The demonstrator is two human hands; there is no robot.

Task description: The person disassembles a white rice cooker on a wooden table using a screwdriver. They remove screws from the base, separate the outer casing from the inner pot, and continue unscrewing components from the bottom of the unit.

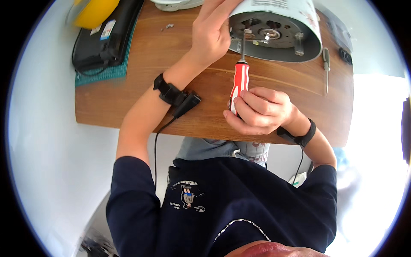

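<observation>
A white cylindrical appliance [314,21] lies tipped at the far edge of the view, its open underside toward me. Inside its grey rim show a round metal base, a central fitting and loose-looking small parts. My left hand [210,37] steadies its left side, with the fingertips partly out of view. In my right hand [263,110], closed around the handle, is a red-and-white screwdriver [241,77]. The shaft points away from me into the underside, its tip at a fitting left of the centre; whether it sits in a screw I cannot tell.
On the wooden table [171,47], a second screwdriver [326,68] lies at the right, near a clear plastic package [336,32]. A black case [96,51] rests on a green cutting mat [102,78] at the left, with a yellow object [96,13] above. Small metal bits [169,26] lie nearby.
</observation>
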